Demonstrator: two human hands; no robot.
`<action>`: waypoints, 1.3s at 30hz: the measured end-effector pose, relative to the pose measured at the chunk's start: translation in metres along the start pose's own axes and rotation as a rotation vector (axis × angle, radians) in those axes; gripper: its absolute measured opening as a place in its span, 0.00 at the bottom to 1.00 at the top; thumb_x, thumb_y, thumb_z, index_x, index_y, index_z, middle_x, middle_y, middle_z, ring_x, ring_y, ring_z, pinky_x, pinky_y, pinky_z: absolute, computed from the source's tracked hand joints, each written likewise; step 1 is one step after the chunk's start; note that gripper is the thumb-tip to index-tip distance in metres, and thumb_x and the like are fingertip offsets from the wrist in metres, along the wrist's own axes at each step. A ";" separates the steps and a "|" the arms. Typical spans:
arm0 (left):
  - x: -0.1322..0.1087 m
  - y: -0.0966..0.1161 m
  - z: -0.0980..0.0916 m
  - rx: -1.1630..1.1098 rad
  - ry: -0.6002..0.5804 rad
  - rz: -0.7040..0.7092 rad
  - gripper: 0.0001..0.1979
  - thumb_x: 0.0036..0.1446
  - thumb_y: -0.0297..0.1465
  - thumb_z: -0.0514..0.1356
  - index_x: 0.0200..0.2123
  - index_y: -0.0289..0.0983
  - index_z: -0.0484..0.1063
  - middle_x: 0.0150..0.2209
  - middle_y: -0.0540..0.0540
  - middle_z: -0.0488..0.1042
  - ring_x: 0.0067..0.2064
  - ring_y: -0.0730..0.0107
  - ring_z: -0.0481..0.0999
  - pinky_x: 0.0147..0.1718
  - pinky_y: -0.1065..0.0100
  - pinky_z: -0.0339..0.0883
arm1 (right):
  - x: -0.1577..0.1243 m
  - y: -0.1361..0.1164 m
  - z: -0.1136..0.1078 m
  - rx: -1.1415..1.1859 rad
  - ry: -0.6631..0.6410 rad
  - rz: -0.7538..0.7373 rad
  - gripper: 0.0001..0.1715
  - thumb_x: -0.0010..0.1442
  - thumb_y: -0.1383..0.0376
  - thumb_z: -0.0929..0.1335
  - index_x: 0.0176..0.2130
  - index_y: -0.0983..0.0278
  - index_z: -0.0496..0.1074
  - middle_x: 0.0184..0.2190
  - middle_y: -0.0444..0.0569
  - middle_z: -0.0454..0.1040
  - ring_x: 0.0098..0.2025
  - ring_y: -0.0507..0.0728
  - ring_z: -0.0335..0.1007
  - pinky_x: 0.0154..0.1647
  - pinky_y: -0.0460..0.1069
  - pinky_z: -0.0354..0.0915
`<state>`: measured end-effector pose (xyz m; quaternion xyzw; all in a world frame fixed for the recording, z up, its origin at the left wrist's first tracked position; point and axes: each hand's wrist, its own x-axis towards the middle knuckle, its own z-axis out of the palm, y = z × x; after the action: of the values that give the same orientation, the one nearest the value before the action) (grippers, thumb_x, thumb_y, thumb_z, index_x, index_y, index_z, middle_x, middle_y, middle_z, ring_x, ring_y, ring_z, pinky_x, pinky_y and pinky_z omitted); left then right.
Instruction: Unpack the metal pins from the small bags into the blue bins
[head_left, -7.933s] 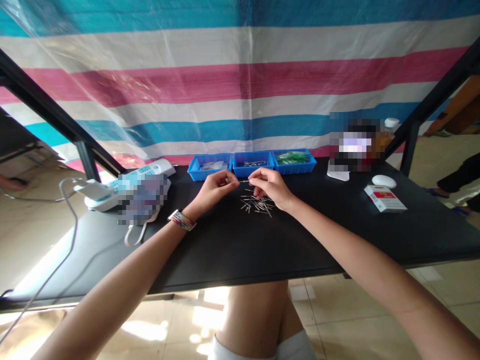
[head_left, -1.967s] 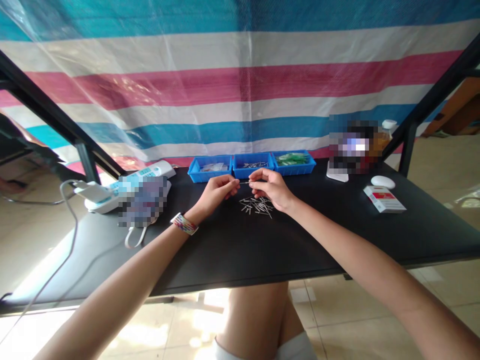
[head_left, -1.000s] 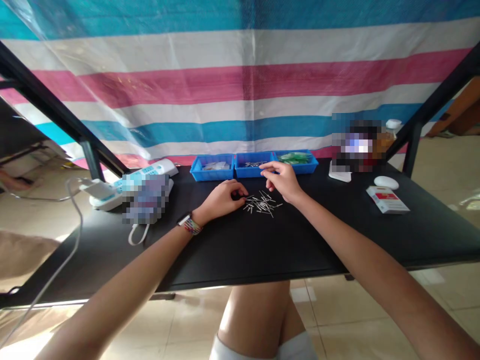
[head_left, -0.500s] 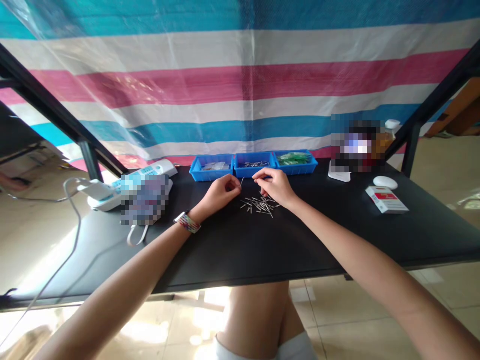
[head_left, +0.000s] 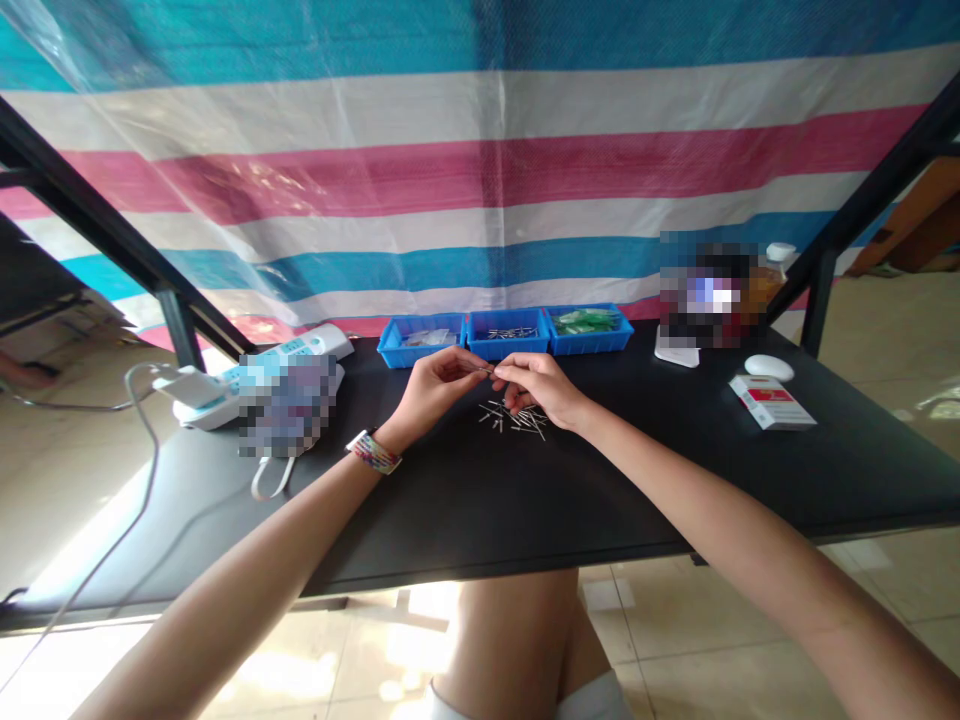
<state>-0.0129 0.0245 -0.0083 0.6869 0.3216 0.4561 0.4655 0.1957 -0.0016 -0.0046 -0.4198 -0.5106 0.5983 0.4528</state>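
Note:
My left hand (head_left: 433,383) and my right hand (head_left: 537,386) meet above the black table (head_left: 465,490), fingertips pinched together on one small metal pin (head_left: 486,370) held between them. Just below the right hand lies a loose pile of several thin metal pins (head_left: 510,417). A beaded band circles my left wrist. Behind the hands stand three blue trays: the left tray (head_left: 421,340) with pale bits, the middle tray (head_left: 508,333) with metal pins, the right tray (head_left: 590,327) with green parts.
A white and teal device (head_left: 225,388) with a cable and a blurred patch sits at the left. At the right are a red and white box (head_left: 771,402), a white mouse (head_left: 768,367) and a blurred object. A striped tarp hangs behind.
A second ago my left hand was down at the pile and my right hand reached toward the trays. Both hands have since lifted and come together, pinching one pin between them.

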 end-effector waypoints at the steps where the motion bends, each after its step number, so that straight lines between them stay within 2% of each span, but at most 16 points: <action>1: 0.000 0.000 0.000 0.007 0.005 0.009 0.18 0.55 0.45 0.76 0.38 0.36 0.82 0.42 0.40 0.85 0.44 0.59 0.84 0.49 0.59 0.77 | 0.000 0.000 0.000 0.005 0.003 0.001 0.13 0.56 0.57 0.77 0.35 0.64 0.78 0.32 0.47 0.80 0.23 0.49 0.73 0.19 0.43 0.72; 5: 0.000 0.000 0.002 0.038 0.041 0.041 0.18 0.55 0.44 0.76 0.37 0.36 0.83 0.41 0.41 0.84 0.43 0.60 0.83 0.47 0.61 0.76 | 0.001 0.002 -0.001 0.001 0.004 -0.052 0.15 0.54 0.56 0.78 0.35 0.64 0.79 0.32 0.47 0.80 0.23 0.49 0.73 0.20 0.44 0.72; 8: 0.001 0.002 0.003 0.053 0.051 0.011 0.22 0.51 0.44 0.78 0.43 0.36 0.81 0.38 0.44 0.82 0.39 0.64 0.81 0.43 0.65 0.75 | 0.001 0.002 -0.001 0.000 0.035 -0.140 0.16 0.51 0.55 0.79 0.34 0.63 0.78 0.29 0.44 0.78 0.23 0.49 0.72 0.20 0.43 0.71; 10: 0.001 0.004 0.002 0.061 0.043 -0.023 0.24 0.51 0.46 0.77 0.44 0.37 0.79 0.34 0.47 0.80 0.36 0.67 0.79 0.37 0.68 0.72 | 0.001 0.001 -0.001 -0.016 0.082 -0.196 0.16 0.50 0.56 0.79 0.34 0.63 0.78 0.27 0.42 0.76 0.22 0.49 0.71 0.20 0.44 0.71; 12: 0.002 0.004 0.000 0.053 0.020 -0.080 0.23 0.58 0.51 0.71 0.38 0.36 0.78 0.30 0.47 0.77 0.32 0.68 0.77 0.31 0.69 0.68 | 0.001 0.000 -0.001 -0.032 0.125 -0.237 0.16 0.50 0.57 0.79 0.34 0.63 0.78 0.27 0.41 0.75 0.21 0.49 0.70 0.20 0.44 0.71; 15: 0.002 0.002 -0.003 0.042 -0.018 -0.148 0.27 0.63 0.55 0.63 0.30 0.36 0.76 0.26 0.46 0.75 0.28 0.68 0.74 0.27 0.68 0.65 | 0.000 -0.001 -0.001 -0.043 0.144 -0.272 0.15 0.51 0.57 0.79 0.33 0.63 0.77 0.29 0.42 0.75 0.21 0.48 0.71 0.20 0.44 0.71; 23: 0.003 0.000 -0.001 0.071 -0.031 -0.100 0.23 0.61 0.52 0.68 0.32 0.37 0.75 0.26 0.49 0.75 0.28 0.71 0.71 0.28 0.70 0.65 | 0.001 0.000 0.000 -0.036 0.132 -0.237 0.17 0.49 0.56 0.79 0.34 0.63 0.77 0.30 0.42 0.75 0.22 0.49 0.71 0.20 0.44 0.70; 28: 0.003 -0.002 -0.001 0.067 -0.024 -0.075 0.20 0.58 0.48 0.72 0.35 0.36 0.76 0.29 0.48 0.76 0.30 0.71 0.74 0.28 0.71 0.65 | 0.000 -0.002 -0.002 0.059 0.087 -0.142 0.17 0.49 0.56 0.79 0.34 0.63 0.77 0.30 0.43 0.77 0.24 0.49 0.71 0.21 0.44 0.71; 31: 0.002 -0.001 0.000 0.033 -0.004 -0.084 0.20 0.57 0.47 0.73 0.37 0.37 0.75 0.29 0.49 0.75 0.30 0.71 0.75 0.26 0.72 0.64 | 0.000 -0.003 -0.001 0.069 0.087 -0.146 0.17 0.48 0.57 0.80 0.33 0.63 0.76 0.28 0.43 0.76 0.24 0.49 0.71 0.21 0.44 0.72; 34: 0.002 0.000 0.000 -0.013 0.017 -0.138 0.21 0.58 0.50 0.71 0.36 0.37 0.74 0.29 0.49 0.75 0.28 0.71 0.74 0.23 0.71 0.63 | 0.000 -0.003 0.000 0.048 0.122 -0.190 0.17 0.45 0.58 0.80 0.31 0.63 0.75 0.27 0.41 0.74 0.23 0.49 0.71 0.21 0.44 0.72; 37: 0.002 0.001 -0.001 -0.019 0.001 -0.185 0.24 0.61 0.53 0.66 0.32 0.36 0.74 0.27 0.48 0.73 0.27 0.71 0.73 0.22 0.71 0.62 | 0.001 -0.002 0.000 0.007 0.145 -0.214 0.16 0.45 0.59 0.80 0.30 0.63 0.75 0.28 0.41 0.74 0.23 0.49 0.71 0.22 0.44 0.72; 39: 0.002 0.001 -0.001 0.004 -0.021 -0.189 0.24 0.61 0.52 0.66 0.29 0.36 0.74 0.25 0.48 0.72 0.26 0.72 0.71 0.23 0.71 0.61 | 0.001 -0.001 0.000 -0.014 0.149 -0.226 0.16 0.46 0.59 0.80 0.30 0.63 0.75 0.28 0.42 0.74 0.23 0.49 0.71 0.22 0.45 0.72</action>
<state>-0.0135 0.0262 -0.0065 0.6591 0.3811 0.4024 0.5084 0.1952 -0.0004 -0.0035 -0.4060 -0.5236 0.5070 0.5513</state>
